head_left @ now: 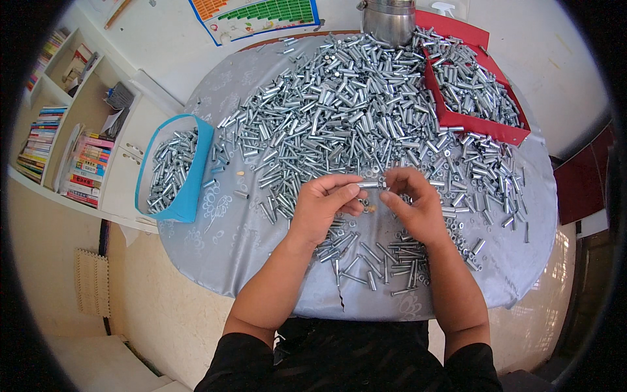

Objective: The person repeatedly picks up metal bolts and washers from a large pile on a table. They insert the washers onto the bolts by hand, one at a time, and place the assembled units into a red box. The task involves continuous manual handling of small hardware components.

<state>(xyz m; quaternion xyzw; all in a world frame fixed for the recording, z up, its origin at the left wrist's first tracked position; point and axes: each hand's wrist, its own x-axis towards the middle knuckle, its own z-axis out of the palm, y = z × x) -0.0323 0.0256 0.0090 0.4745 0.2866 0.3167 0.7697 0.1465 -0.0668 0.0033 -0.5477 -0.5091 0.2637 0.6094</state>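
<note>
My left hand [330, 204] is closed, with thumb and fingers pinching a silver metal sleeve [369, 185] that lies level above the table. At the sleeve's right end, the thumb and fingers of my right hand [416, 201] are pinched together; a small piece there is too small to make out. Beyond both hands spreads a large heap of loose metal sleeves [346, 104]. Loose nuts [441, 171] lie close to my right hand. Between my forearms are several long bolts [385, 261], scattered on the cloth.
A blue fabric bin [201, 171] holding metal parts stands at the left. At the far right a red box [480, 127] is full of metal sleeves. Behind the heap is a steel pot [389, 25]. A silver tablecloth [251, 251] covers the round table; a bookshelf [62, 140] is left.
</note>
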